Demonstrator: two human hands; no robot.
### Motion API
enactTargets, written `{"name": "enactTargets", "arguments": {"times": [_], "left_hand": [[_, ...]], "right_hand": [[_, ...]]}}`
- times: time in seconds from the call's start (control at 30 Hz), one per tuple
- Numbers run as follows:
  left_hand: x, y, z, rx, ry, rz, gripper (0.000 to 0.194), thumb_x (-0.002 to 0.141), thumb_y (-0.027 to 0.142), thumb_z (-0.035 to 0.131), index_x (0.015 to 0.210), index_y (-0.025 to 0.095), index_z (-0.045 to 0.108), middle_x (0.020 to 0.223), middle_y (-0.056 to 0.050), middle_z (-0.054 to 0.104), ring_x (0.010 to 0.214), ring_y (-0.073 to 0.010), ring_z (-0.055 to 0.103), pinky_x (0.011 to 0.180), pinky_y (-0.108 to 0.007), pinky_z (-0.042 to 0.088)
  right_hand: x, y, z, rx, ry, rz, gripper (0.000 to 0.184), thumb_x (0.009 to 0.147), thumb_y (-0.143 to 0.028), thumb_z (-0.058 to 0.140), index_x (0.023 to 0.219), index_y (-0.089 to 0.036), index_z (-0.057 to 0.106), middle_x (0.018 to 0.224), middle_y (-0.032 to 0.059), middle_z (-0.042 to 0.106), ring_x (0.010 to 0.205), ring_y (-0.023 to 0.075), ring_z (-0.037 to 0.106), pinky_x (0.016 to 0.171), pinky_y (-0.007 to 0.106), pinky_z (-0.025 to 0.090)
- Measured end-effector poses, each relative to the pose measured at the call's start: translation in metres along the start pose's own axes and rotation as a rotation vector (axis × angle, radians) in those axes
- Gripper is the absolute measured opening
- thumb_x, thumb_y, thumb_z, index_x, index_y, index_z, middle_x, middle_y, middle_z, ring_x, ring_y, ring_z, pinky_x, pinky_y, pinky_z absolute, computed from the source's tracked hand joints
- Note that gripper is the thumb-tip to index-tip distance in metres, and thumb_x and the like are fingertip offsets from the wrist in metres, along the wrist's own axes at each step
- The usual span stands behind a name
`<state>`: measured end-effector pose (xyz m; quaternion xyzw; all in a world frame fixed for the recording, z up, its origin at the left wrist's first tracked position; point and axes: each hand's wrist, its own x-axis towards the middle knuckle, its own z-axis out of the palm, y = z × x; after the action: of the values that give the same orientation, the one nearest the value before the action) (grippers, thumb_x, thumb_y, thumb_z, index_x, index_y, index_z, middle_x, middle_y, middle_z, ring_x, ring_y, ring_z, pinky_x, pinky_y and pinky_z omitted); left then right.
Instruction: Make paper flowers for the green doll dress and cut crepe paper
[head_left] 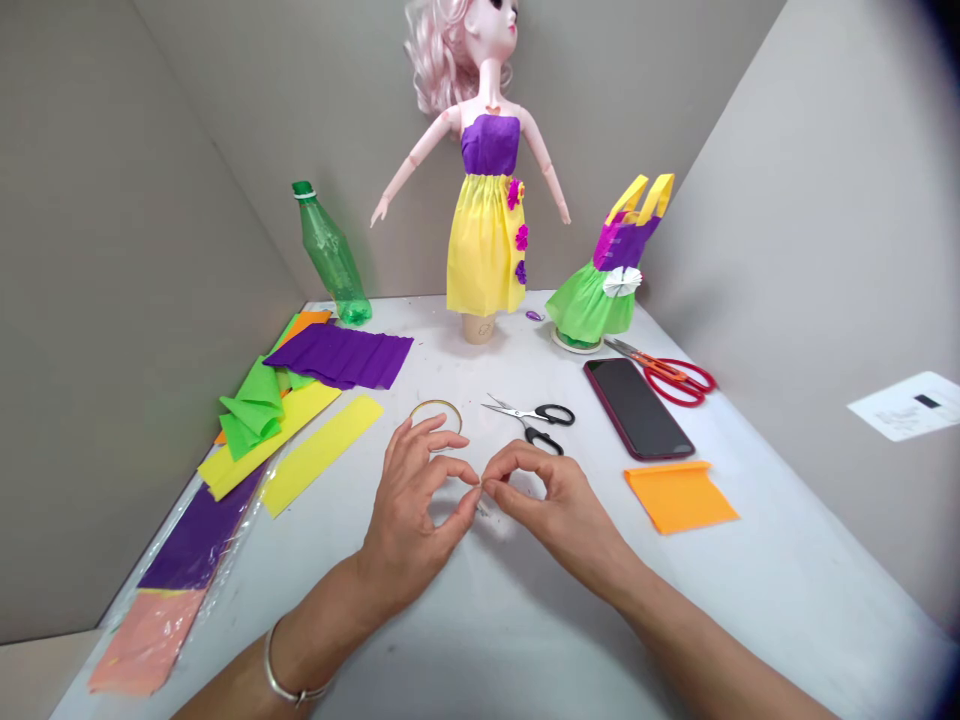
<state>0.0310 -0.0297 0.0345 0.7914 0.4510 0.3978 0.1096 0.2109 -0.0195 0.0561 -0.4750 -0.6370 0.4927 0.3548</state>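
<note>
Your left hand [409,510] and right hand [551,505] pinch closed, fingertips meeting mid-counter, whatever's held too small to tell. Wire ring [435,402] just ahead, beside black scissors [529,422]. White card [911,405] print unreadable.

The crepe paper sheets [337,355] on the left are matt and finely crinkled, and a clear plastic film [232,540] lies glossy over the near ones. The green bottle [332,255] is shiny, see-through plastic. The thin ring [435,408] in the middle looks like gold-toned metal. The small scissors [529,415] have bright steel blades and smooth black plastic handles. The phone [637,408] has a glossy dark glass face, the bangle [289,675] is polished silvery metal, and the table [757,620] is smooth, matt white.
</note>
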Motion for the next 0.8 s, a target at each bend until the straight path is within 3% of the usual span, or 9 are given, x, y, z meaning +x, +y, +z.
{"name": "enactTargets", "arguments": {"times": [0.37,0.53,0.8], "left_hand": [[0.000,0.000,-0.001,-0.108,-0.008,-0.085,0.012,0.086,0.013,0.059,0.087,0.024,0.061,0.115,-0.005,0.060,0.131,-0.0269,0.043,0.113,-0.058,0.028],[0.001,0.001,-0.003,-0.243,-0.057,-0.233,0.008,0.088,0.019,0.059,0.082,0.023,0.062,0.116,-0.006,0.060,0.130,-0.0259,0.045,0.109,-0.051,0.037],[0.003,-0.001,-0.004,-0.424,-0.144,-0.416,0.007,0.085,0.027,0.064,0.079,0.025,0.064,0.122,-0.006,0.061,0.133,-0.0283,0.044,0.112,-0.055,0.033]], "right_hand": [[0.002,0.000,-0.002,0.032,-0.008,0.025,0.013,0.082,-0.019,0.060,0.072,-0.021,0.066,0.080,-0.0021,0.064,0.081,0.0157,0.058,0.082,0.028,0.040],[0.004,0.006,-0.004,0.147,-0.051,0.078,0.011,0.083,-0.025,0.062,0.076,-0.019,0.068,0.080,-0.0012,0.065,0.080,0.0158,0.058,0.079,0.028,0.040],[0.005,0.011,-0.006,0.347,-0.109,0.170,0.015,0.082,-0.033,0.067,0.078,-0.018,0.068,0.075,-0.0016,0.063,0.072,0.0132,0.053,0.069,0.026,0.038]]}}
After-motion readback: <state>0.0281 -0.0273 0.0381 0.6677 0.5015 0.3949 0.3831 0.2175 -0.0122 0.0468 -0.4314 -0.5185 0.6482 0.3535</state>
